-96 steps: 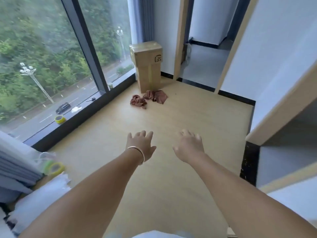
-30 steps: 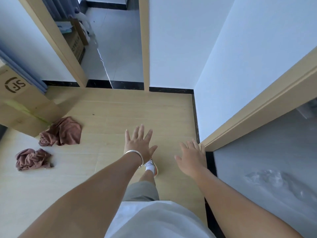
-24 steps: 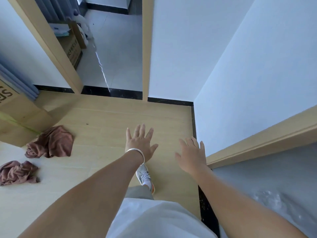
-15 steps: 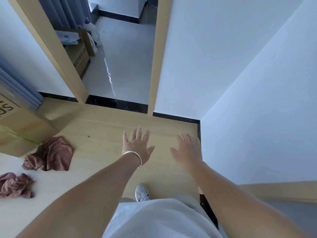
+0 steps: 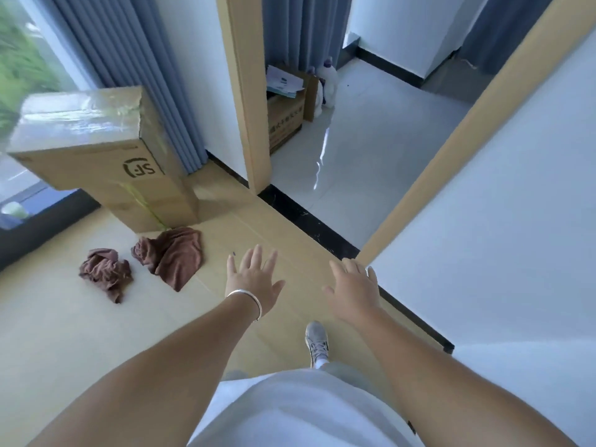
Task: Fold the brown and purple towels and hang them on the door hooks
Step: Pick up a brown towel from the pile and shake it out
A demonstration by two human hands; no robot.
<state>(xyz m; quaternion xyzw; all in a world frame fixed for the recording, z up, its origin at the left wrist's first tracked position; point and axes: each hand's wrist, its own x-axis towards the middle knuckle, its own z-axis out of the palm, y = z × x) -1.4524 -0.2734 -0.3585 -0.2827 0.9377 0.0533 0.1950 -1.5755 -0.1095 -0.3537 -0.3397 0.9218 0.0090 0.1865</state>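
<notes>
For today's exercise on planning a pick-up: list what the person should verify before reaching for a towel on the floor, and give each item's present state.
1. Both towels in view: ok. One lies left, the other by the box.
2. Left hand free: ok, open, empty.
3. Right hand free: ok, open, empty.
4. Towels within reach: not ok; both hands are apart from them.
5. Floor clear on the way: ok.
6. Door hooks located: cannot tell; none visible.
</notes>
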